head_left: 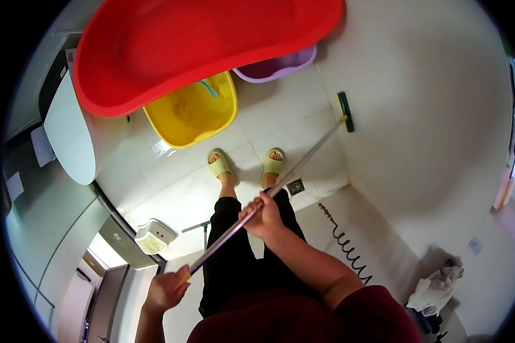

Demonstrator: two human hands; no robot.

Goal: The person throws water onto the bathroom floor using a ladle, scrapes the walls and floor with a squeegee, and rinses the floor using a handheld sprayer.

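Observation:
My left hand (166,290) is wrapped round the yellow end grip of a long-handled floor brush (312,150). Farther up the same pole, my right hand (261,216) grips it in front of my legs. The pole runs diagonally away to the upper right. Its narrow dark green and yellow head (345,112) rests at the foot of the right-hand wall; the bristle side is not clear from here. Below the head, a small square floor drain (296,187) is set in the pale tiles.
Ahead lie a big red tub (206,48), a yellow basin (183,117) and a purple basin (277,67). To the left are a white step stool (154,236) and a second pole tool (203,226). A coiled hose (344,243) and plastic bag (435,288) hang at right.

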